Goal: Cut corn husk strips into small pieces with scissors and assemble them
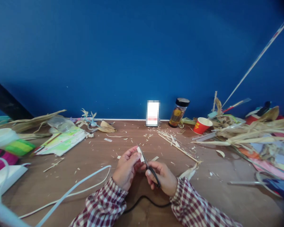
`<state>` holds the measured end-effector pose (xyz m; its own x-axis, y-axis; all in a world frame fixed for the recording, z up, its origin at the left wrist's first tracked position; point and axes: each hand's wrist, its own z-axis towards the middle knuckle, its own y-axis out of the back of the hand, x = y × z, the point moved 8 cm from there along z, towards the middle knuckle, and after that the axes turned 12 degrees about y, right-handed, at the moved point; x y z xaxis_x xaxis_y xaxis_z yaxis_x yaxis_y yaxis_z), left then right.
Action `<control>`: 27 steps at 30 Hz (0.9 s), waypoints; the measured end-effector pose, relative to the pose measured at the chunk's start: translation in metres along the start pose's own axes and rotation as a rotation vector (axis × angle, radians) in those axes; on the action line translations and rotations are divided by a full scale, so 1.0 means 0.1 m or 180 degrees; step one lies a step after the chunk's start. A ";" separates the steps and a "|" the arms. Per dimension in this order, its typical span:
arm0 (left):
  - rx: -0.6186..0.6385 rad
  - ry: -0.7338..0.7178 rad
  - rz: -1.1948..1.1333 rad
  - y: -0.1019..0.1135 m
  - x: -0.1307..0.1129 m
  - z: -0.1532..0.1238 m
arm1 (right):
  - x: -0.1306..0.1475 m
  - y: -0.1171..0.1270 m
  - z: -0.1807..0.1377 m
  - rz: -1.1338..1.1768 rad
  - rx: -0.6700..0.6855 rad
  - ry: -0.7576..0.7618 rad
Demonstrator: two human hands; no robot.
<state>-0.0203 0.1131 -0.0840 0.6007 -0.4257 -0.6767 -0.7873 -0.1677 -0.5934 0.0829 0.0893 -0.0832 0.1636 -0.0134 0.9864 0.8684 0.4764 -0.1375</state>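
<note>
Brown tabletop (215, 201), scattered pale scraps (220, 153), red cup (200, 127), dark-lidded jar (178, 114), dried husks (245, 138)

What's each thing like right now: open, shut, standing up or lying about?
Left hand: pinching white strip
Right hand: holding scissors
Scissors: blades at the strip, opening unclear
Jar: standing, capped
Red cup: upright, open-topped
Bright panel: upright, blurred
Scraps: scattered on table
Dried husks: heaped at both sides

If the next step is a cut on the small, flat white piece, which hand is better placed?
Probably the right hand: it holds the black-handled scissors, blades close beside the white piece, which the left hand pinches.
</note>
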 end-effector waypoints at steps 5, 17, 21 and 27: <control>-0.0011 0.0042 -0.0062 0.00 0.01 -0.01 | -0.02 0.01 0.00 -0.0032 -0.0041 0.0007; -0.0033 0.0046 -0.0032 0.01 0.01 0.00 | -0.07 0.03 0.01 -0.0179 -0.0088 -0.0152; -0.0047 0.0044 0.0157 -0.02 -0.04 -0.04 | -0.05 0.13 0.03 -0.0263 -0.0276 -0.0151; 0.0262 0.0177 0.0805 -0.13 -0.01 -0.11 | 0.22 0.44 0.09 -0.0032 -0.0993 0.0624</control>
<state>-0.0124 0.1063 -0.0709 0.3762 -0.4935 -0.7842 -0.8959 0.0221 -0.4437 0.1202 0.1176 -0.0667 0.2147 -0.1993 0.9561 0.9665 0.1847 -0.1785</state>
